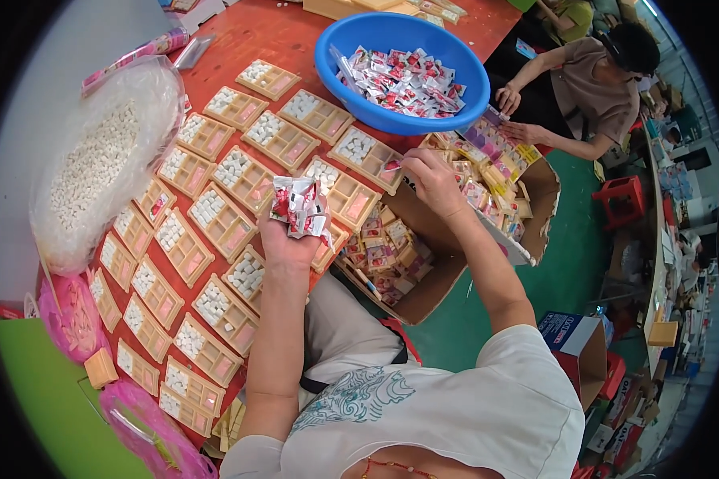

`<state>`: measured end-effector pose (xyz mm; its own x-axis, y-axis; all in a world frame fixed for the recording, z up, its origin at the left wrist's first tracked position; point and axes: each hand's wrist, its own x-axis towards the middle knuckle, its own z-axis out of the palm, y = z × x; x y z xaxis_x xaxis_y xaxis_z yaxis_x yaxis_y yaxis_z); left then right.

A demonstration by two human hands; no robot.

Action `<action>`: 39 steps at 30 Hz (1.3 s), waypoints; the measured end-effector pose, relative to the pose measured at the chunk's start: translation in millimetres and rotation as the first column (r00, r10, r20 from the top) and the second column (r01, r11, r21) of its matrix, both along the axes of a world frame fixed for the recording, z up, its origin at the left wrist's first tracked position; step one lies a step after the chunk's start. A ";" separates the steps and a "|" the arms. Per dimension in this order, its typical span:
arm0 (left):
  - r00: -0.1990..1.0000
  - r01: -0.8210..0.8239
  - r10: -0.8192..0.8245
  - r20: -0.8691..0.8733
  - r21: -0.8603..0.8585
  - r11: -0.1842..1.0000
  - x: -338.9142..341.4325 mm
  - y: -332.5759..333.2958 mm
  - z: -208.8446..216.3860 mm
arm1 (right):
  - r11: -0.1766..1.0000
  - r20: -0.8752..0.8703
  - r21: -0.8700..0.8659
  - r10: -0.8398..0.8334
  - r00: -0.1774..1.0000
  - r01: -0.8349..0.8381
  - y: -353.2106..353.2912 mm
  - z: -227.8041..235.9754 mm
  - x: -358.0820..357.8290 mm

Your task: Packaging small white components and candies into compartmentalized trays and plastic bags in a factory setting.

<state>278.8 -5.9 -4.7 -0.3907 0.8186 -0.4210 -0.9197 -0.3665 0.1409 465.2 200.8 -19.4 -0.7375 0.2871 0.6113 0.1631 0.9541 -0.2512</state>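
Observation:
My left hand (289, 249) is closed around a bunch of small white-and-red sachets (299, 206), held above the trays near the table's right edge. My right hand (433, 182) pinches a small reddish packet (392, 166) at the right end of a tan compartment tray (367, 169); the fingers partly hide it. That tray holds white pellets in one compartment. Left of it and partly beneath my left hand lies another similar tray (351, 197). A blue basin (324, 78) heaped with the same kind of sachets (407, 84) stands just beyond my right hand.
Rows of pellet-filled trays (216, 209) cover the red table (240, 28). A clear bag of white pellets (96, 164) lies at the left. Cardboard boxes (438, 294) of packed sets stand below the right edge. Across from me a person (591, 88) works; a red stool (621, 199) stands behind.

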 end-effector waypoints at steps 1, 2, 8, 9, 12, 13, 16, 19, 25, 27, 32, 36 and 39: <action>1.000 -0.003 0.003 0.002 -0.005 1.000 -2.6 -1.9 -5.9 | 0.999 0.024 0.051 0.004 1.000 -0.005 -0.1 -1.6 -0.9; 0.999 0.032 -0.035 0.031 0.099 0.995 -5.2 -3.9 -11.4 | 0.999 0.025 0.046 0.007 1.000 -0.008 -0.2 -2.6 -1.8; 0.996 0.080 -0.084 0.014 0.180 0.980 1.6 -6.0 -19.2 | 0.991 0.076 0.137 -0.005 0.997 -0.005 -3.0 -9.6 -4.1; 0.994 0.112 -0.111 -0.015 0.251 0.961 3.4 -7.5 -20.4 | 0.994 0.076 0.112 -0.027 0.997 0.019 -3.8 -9.5 -4.0; 0.995 0.089 -0.094 0.022 0.155 0.984 12.0 -8.6 -10.4 | 0.996 0.056 0.062 -0.068 0.996 0.064 -7.4 -3.4 -2.4; 0.996 0.064 -0.069 0.059 0.092 0.994 13.6 -13.3 -8.5 | 0.997 0.032 0.030 -0.073 0.997 0.072 -12.0 -1.3 -5.0; 0.997 0.077 -0.078 0.024 0.044 0.996 18.6 -15.2 -10.3 | 0.985 0.178 0.169 -0.068 0.982 0.037 -21.2 7.1 -8.5; 0.995 0.089 -0.090 0.037 0.034 0.995 31.3 -19.5 -9.4 | 0.990 0.118 0.106 -0.109 0.987 0.096 -38.5 19.9 -9.9; 0.987 0.153 -0.157 0.042 0.078 0.985 51.2 -33.2 -0.6 | 0.804 -0.050 -0.494 0.352 0.935 -0.330 -96.1 74.7 -43.6; 0.987 0.156 -0.158 0.044 0.033 0.987 62.8 -36.0 4.5 | 0.714 -0.081 -0.560 0.458 0.885 -0.421 -100.6 76.5 -47.0; 0.973 0.193 -0.192 0.129 -0.002 0.981 77.8 -50.1 -0.7 | 0.544 -0.042 -0.759 0.508 0.860 -0.358 -108.0 73.9 -45.5; 0.962 0.262 -0.257 0.097 -0.044 0.964 88.1 -60.5 -13.1 | 0.625 -0.032 -0.754 0.272 0.962 -0.202 -83.0 49.9 -37.3; 0.950 0.283 -0.278 0.144 -0.012 0.959 92.8 -66.4 -12.8 | 0.804 0.184 -0.592 0.194 0.964 -0.049 -73.0 31.5 -34.1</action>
<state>371.6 -72.3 -17.6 -0.0825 0.8717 -0.4831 -0.9961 -0.0880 0.0112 431.1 127.8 12.0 -0.8855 0.4310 0.1739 0.1764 0.6578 -0.7323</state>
